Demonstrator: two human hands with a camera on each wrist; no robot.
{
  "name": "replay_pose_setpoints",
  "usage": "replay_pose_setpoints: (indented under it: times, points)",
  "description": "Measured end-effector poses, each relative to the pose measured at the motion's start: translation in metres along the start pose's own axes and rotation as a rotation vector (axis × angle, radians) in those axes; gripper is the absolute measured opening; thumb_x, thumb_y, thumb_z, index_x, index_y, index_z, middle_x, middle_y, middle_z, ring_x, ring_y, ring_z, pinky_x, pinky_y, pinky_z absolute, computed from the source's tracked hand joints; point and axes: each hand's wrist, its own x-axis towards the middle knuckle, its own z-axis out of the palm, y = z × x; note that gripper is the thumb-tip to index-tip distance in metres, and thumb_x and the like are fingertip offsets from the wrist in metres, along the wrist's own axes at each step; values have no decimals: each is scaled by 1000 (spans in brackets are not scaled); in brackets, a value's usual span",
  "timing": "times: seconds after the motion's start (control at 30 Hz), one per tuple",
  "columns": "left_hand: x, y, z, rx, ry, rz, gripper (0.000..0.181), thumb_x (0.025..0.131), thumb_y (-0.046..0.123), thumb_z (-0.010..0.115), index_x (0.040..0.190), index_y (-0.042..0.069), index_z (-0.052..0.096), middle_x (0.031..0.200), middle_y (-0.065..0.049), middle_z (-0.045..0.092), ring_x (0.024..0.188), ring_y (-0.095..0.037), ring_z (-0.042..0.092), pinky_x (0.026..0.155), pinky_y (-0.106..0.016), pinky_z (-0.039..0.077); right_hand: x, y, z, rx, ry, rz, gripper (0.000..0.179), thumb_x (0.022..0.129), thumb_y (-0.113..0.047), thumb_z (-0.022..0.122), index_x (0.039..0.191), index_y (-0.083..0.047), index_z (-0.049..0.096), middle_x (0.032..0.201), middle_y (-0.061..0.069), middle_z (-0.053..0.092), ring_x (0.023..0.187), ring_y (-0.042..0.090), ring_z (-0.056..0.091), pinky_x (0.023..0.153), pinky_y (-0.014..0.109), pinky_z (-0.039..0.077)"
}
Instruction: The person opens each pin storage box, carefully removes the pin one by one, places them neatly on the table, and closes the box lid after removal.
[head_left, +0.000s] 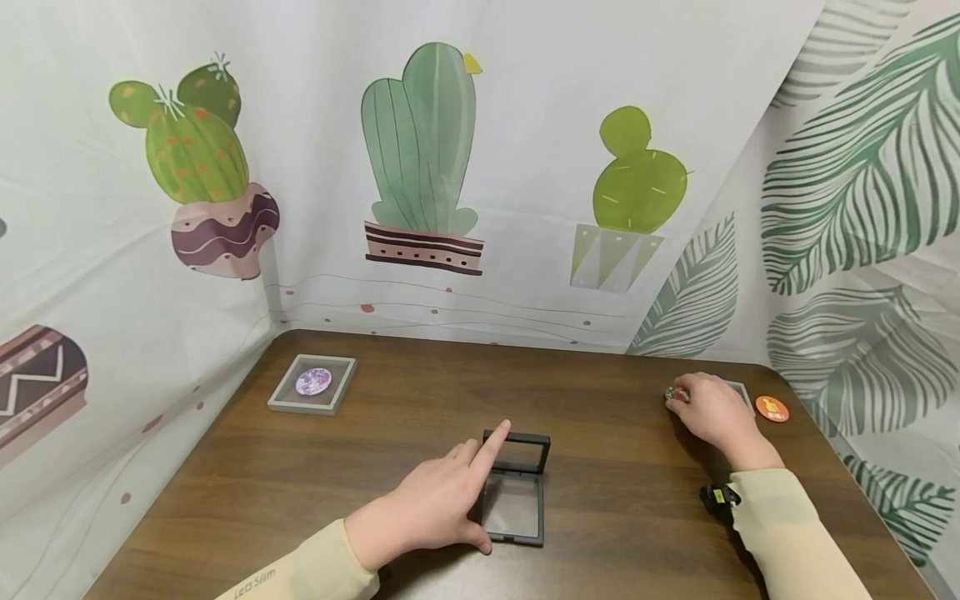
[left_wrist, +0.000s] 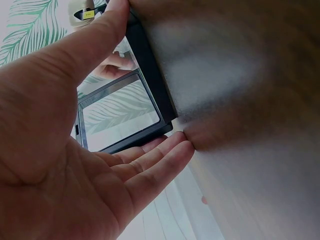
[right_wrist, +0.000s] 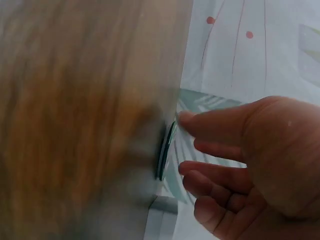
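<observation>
A black hinged display case (head_left: pixel 513 508) with clear film windows lies on the table, its lid (head_left: pixel 520 455) raised at the back. My left hand (head_left: pixel 431 500) holds it from the left side, thumb at the front corner and fingers against the lid. In the left wrist view, the fingers (left_wrist: pixel 162 167) reach behind the lid. At the far right, my right hand (head_left: pixel 716 412) is over a small round badge (head_left: pixel 671 393), partly covered. The right wrist view shows that badge (right_wrist: pixel 167 152) edge-on, low on the table, between thumb and fingers, which stay apart.
A grey display case (head_left: pixel 322 407) with a purple patterned round badge (head_left: pixel 313 382) lies at the back left. Another grey case (head_left: pixel 742 390) sits partly hidden behind my right hand. An orange round badge (head_left: pixel 772 408) lies beside it near the table's right edge. Printed cloth hangs around the table.
</observation>
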Motion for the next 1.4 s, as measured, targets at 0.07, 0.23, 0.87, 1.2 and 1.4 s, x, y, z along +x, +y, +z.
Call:
replay_pose_setpoints:
  times: [0.07,0.23,0.87,1.2,1.4]
  points:
    - [0,0,0,1,-1,0,159,69,60,104,180,13,0,141,-21,63,125,-33,68,82,-41,64,1,-4,1,-1,27,-22,34,101,-16,78,121,11,74,116,30,73,113,54,68,96,69,54]
    - [0,0,1,2,0,-1,160,68,60,104,180,14,-1,140,-20,63,125,-33,68,82,-41,64,3,-19,4,34,77,-59,35,102,-18,77,123,10,76,122,30,74,110,50,70,95,68,55]
    - [-1,-1,1,3,7,10,161,68,60,104,180,15,-2,139,-20,63,121,-31,68,79,-39,64,-9,-105,6,405,7,-14,44,110,-45,71,131,-8,80,124,8,81,108,27,74,94,52,55]
    - [-1,0,0,8,13,15,161,68,60,104,180,15,-2,138,-20,64,120,-31,69,79,-39,64,-20,-136,10,529,-103,-44,43,109,-50,71,130,-13,81,127,2,80,121,27,72,100,54,56]
    - [-1,0,-1,9,9,16,160,69,61,103,180,15,-2,140,-20,63,123,-32,69,80,-40,65,-25,-148,12,584,-149,-58,39,109,-48,71,127,-16,82,118,-2,81,110,21,74,94,47,58]
